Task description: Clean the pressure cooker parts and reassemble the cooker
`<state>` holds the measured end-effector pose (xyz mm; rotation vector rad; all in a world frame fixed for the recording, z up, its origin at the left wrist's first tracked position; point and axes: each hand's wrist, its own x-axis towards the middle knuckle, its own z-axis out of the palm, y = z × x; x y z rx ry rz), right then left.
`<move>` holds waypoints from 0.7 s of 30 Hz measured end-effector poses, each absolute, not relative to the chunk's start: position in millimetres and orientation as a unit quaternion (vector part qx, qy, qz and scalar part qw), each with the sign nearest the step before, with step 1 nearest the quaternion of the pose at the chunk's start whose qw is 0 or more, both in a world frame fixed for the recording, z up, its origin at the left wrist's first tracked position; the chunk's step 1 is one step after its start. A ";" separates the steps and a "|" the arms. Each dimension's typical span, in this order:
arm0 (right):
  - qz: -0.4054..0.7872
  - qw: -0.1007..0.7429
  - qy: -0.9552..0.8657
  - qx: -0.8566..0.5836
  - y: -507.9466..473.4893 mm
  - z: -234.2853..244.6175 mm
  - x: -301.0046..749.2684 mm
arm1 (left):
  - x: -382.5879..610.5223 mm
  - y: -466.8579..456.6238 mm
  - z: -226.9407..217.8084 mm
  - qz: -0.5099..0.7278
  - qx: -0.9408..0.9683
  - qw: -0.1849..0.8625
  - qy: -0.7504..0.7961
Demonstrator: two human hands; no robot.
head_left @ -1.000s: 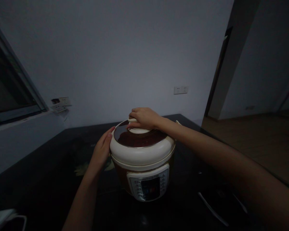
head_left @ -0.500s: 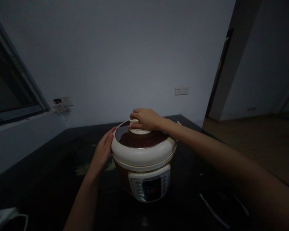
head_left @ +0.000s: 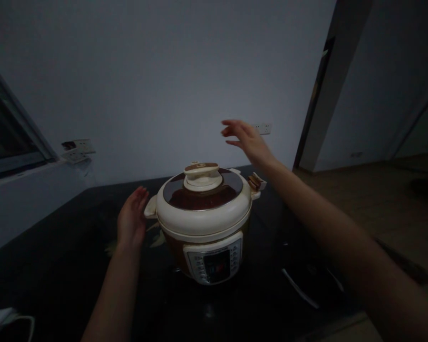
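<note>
An electric pressure cooker point(head_left: 204, 222), cream and brown, stands on a dark glossy table, its control panel point(head_left: 216, 261) facing me. Its lid point(head_left: 203, 203) sits on top, with a raised cream-and-brown handle point(head_left: 201, 175) in the middle. My left hand point(head_left: 131, 216) is beside the cooker's left side handle point(head_left: 150, 207), fingers apart and holding nothing. Up in the air above and to the right of the lid, my right hand point(head_left: 245, 138) has its thumb and fingers spread, empty.
The dark table point(head_left: 74, 266) reaches a pale wall. Wall sockets point(head_left: 266, 128) are behind my right hand, and more sockets point(head_left: 79, 148) hang at the left by a window. A white device with a cable point(head_left: 2, 317) lies front left. A dark flat object with a pale edge point(head_left: 312, 285) lies right.
My right hand has let go of the lid handle and risen to the right. My left hand has come off the cooker's rim and shifted left. The view has moved slightly.
</note>
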<state>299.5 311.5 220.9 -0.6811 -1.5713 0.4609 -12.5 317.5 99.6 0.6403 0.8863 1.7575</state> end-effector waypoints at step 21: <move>0.468 0.788 -0.270 -0.295 261.1 56.7 307.0 | 23.9 303.3 87.6 0.743 0.212 0.526 0.355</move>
